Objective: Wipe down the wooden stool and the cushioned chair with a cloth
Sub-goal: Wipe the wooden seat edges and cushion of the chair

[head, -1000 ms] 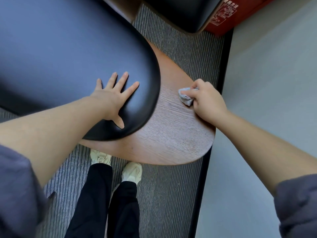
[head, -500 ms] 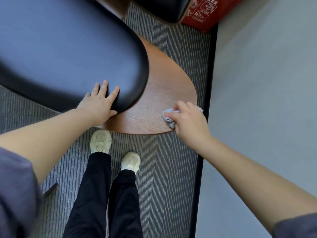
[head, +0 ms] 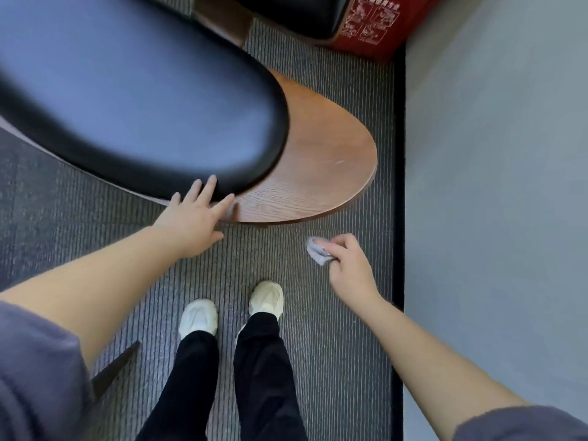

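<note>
Grey ribbed carpet (head: 318, 329) underfoot, plain grey wall (head: 496, 186) on your right, red printed box (head: 372, 30) at the top edge. The wooden stool (head: 324, 173) sits ahead of your feet: rounded brown top, visible grain, a faint pale streak near its right side. The cushioned chair (head: 143, 100) is on the left, glossy black padded seat with a rounded edge, overlapping the stool's left part; can't tell whether they touch. Your left hand (head: 194, 224) is flat and spread, fingertips on the cushion's near edge, thumb out over the carpet. Your right hand (head: 348, 268) is curled, pinching the small crumpled grey cloth (head: 316, 251), held over the carpet just off the stool's near rim, touching no furniture. Hands are well apart.
</note>
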The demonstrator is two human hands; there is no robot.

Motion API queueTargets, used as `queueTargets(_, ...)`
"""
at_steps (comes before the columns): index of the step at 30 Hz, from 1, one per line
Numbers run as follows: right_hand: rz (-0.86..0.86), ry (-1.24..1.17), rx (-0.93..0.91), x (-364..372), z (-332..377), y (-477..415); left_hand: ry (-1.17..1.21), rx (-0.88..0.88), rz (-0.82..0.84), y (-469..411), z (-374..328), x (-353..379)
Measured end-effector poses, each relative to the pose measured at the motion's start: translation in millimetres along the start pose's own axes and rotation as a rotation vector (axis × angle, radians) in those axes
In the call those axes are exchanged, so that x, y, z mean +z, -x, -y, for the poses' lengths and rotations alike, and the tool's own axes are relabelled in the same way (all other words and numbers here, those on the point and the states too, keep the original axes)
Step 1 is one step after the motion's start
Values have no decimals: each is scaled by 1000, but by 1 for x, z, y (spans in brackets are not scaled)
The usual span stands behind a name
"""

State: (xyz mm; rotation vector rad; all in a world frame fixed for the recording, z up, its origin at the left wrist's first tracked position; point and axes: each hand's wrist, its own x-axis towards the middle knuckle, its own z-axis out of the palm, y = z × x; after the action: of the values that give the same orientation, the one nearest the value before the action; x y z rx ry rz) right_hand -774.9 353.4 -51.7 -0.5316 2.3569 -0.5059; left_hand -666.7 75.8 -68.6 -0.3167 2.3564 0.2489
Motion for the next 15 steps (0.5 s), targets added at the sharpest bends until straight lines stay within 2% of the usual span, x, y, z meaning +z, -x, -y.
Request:
queueTargets(2,-62,-174,124,8,9,-2,-35,14,-35,3,5,5)
queueTargets(8,-209,-505,294,49,34,-33,-48,104,-220,-10,8,19)
queueTargets(11,-203,-749,332,68,44,-48,-73,123,-328,-22,8,34)
queueTargets(15,-253,-912,302,87,50,-56,-96,111,-470,-33,11,58)
